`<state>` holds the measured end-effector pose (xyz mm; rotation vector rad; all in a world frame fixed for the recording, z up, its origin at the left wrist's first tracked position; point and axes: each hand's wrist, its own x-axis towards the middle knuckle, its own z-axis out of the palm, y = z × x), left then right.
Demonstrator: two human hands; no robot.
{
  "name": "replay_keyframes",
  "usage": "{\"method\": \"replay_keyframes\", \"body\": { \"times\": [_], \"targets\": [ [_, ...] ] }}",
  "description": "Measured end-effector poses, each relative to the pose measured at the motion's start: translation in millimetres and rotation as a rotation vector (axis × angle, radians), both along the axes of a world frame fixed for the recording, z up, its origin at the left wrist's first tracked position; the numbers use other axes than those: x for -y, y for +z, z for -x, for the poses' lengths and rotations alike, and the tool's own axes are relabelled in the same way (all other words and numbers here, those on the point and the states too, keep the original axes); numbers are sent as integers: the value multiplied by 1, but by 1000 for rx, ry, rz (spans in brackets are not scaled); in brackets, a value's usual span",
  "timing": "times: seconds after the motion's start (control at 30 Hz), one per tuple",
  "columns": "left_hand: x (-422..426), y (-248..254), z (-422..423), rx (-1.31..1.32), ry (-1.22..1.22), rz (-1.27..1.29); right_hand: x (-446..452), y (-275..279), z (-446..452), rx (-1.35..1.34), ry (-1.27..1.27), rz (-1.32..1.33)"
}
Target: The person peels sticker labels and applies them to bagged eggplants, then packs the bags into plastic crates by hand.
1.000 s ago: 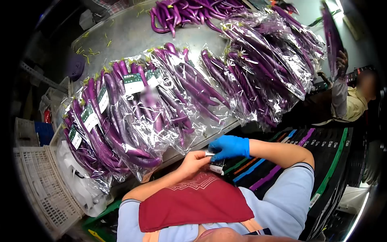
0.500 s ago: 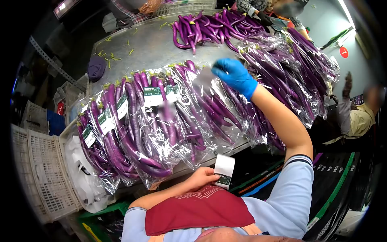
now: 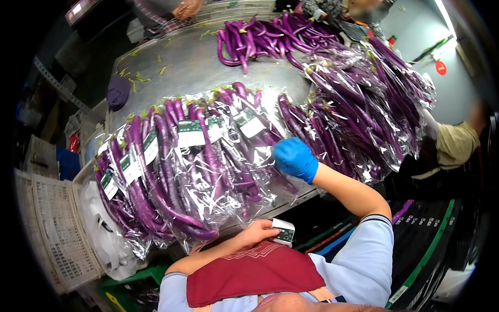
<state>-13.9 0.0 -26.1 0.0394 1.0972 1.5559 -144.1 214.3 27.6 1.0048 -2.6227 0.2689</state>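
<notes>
"Blue-gloved, with the right hand [image 3: 294, 159]: grasping anything?"

"Curling over a labelled bag of eggplants [image 3: 261, 148]; hiding the fingertips, so impossible to tell."

"And with the bare left hand [image 3: 259, 232]?"

"Pinching a green-and-white label strip [image 3: 284, 232] between the metal table [image 3: 192, 62] and the red apron [image 3: 254, 275]."

"And across that bag?"

"Bearing one similar label [image 3: 250, 122] below the stems."

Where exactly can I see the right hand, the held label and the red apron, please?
Right hand [image 3: 295, 160], head view: on its gloved back.
Held label [image 3: 284, 234], head view: on its dark printed part.
Red apron [image 3: 254, 276], head view: on the middle of its front.
</notes>
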Motion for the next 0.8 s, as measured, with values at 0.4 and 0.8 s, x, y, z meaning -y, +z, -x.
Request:
{"method": "replay_keyframes", "body": {
  "times": [0.4, 0.8],
  "targets": [
    [-4, -14, -5, 37, -75, 21, -109, -29, 8, 427, -762, 520],
    [1, 5, -7, -29, -16, -90, 38, 112, -11, 186, -184, 337]
  ]
}}
